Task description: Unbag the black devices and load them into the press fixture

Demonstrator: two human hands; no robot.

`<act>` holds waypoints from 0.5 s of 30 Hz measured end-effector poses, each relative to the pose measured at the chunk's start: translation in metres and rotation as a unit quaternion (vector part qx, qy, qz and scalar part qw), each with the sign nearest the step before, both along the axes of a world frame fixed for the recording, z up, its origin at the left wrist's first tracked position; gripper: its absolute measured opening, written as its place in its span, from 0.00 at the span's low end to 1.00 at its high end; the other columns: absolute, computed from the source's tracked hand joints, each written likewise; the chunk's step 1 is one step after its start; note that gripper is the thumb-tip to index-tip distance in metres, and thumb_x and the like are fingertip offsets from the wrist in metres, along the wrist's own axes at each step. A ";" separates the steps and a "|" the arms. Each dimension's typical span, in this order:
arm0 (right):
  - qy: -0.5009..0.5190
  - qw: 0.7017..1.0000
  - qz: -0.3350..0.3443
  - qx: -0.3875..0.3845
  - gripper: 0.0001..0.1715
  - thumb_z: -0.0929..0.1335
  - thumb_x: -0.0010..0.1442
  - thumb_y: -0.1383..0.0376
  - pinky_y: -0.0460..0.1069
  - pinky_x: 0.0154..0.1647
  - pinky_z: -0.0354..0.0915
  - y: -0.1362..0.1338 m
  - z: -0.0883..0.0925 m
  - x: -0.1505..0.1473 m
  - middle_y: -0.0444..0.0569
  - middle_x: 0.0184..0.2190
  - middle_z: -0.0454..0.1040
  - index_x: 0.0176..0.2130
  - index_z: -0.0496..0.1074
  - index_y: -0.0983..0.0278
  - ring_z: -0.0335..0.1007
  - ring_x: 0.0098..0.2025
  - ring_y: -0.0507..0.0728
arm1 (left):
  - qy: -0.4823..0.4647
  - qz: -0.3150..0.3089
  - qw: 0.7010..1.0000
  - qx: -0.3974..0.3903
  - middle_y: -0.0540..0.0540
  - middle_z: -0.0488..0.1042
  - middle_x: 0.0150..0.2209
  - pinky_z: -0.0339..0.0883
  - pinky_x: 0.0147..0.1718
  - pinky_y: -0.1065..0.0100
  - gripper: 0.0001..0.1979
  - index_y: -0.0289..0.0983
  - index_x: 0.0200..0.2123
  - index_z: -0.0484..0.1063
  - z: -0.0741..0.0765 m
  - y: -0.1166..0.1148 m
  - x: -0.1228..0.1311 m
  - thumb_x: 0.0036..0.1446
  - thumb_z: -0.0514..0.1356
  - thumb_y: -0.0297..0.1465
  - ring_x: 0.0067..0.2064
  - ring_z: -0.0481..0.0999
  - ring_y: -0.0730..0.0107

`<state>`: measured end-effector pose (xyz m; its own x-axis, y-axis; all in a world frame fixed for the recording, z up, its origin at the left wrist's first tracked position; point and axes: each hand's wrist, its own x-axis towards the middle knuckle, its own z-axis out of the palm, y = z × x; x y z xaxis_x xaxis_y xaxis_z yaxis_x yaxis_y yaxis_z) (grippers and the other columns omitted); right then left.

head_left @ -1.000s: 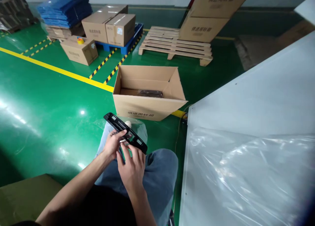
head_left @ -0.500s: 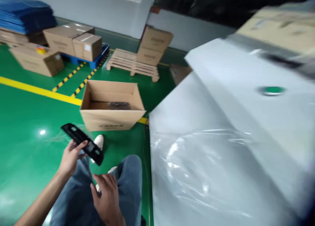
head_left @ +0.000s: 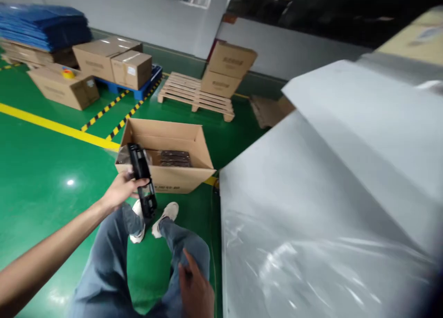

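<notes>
A long, flat black plastic part is gripped mid-length by the left hand, held near-upright before an open brown cardboard box. The right hand rests empty, loosely open, on a denim-clad knee.

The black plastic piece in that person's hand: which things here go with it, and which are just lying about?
In hand:
- black plastic part, gripped by the left hand
- open carton with dark parts inside
- right hand, resting on the knee, holding nothing

Lying about:
- wooden pallet
- sealed boxes
- blue sheets
- plastic film
</notes>
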<state>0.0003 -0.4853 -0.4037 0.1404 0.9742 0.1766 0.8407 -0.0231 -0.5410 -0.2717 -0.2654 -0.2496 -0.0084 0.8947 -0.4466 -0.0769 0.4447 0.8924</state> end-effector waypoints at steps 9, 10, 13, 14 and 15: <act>-0.035 0.977 -0.205 -0.051 0.25 0.64 0.71 0.47 0.54 0.22 0.67 0.006 -0.046 0.011 0.49 0.24 0.81 0.48 0.86 0.54 0.79 0.23 0.64 | -0.030 -0.055 0.992 0.111 0.42 0.81 0.44 0.80 0.26 0.68 0.33 0.35 0.47 0.74 0.028 0.120 0.049 0.36 0.78 0.39 0.35 0.82 0.68; -0.030 0.976 -0.208 -0.052 0.25 0.64 0.72 0.47 0.53 0.24 0.68 0.003 -0.045 0.008 0.49 0.24 0.81 0.46 0.87 0.54 0.80 0.24 0.64 | -0.035 -0.056 0.991 0.113 0.42 0.81 0.43 0.79 0.26 0.69 0.32 0.34 0.46 0.75 0.028 0.125 0.056 0.37 0.78 0.38 0.34 0.82 0.69; -0.025 0.977 -0.204 -0.055 0.25 0.64 0.73 0.50 0.52 0.27 0.69 -0.003 -0.041 0.001 0.50 0.24 0.81 0.43 0.87 0.56 0.81 0.26 0.63 | -0.048 -0.054 0.993 0.097 0.42 0.82 0.40 0.79 0.27 0.71 0.30 0.32 0.46 0.75 0.024 0.139 0.072 0.39 0.77 0.36 0.34 0.83 0.67; -0.031 0.976 -0.208 -0.053 0.25 0.64 0.73 0.50 0.52 0.27 0.69 -0.004 -0.041 0.000 0.50 0.24 0.81 0.43 0.87 0.57 0.81 0.25 0.63 | -0.055 -0.058 0.993 0.091 0.41 0.82 0.40 0.79 0.27 0.70 0.30 0.32 0.46 0.74 0.020 0.145 0.077 0.40 0.76 0.36 0.34 0.83 0.66; -0.039 0.974 -0.218 -0.051 0.24 0.65 0.73 0.50 0.52 0.27 0.69 -0.005 -0.041 0.000 0.50 0.23 0.80 0.42 0.88 0.57 0.81 0.25 0.63 | -0.063 -0.064 0.992 0.084 0.40 0.82 0.40 0.79 0.28 0.69 0.29 0.32 0.46 0.74 0.015 0.154 0.081 0.41 0.76 0.36 0.35 0.84 0.64</act>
